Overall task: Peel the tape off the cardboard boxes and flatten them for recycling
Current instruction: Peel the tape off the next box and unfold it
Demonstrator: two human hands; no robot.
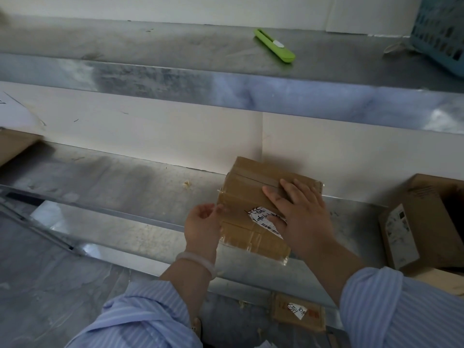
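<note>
My right hand (301, 212), fingers flat, steadies the small taped brown cardboard box (238, 197) on the steel surface (125, 177). My left hand (202, 222) curls its fingers at the box's left edge, likely seeking tape (253, 180); whether they pinch any, I cannot tell.

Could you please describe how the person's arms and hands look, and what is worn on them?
Both arms wear light blue shirt sleeves with fine white stripes, left sleeve and right sleeve alike, pushed up the forearms. A pale, translucent bangle sits on the left wrist. The left hand and right hand are bare: no gloves, no visible rings.
</note>
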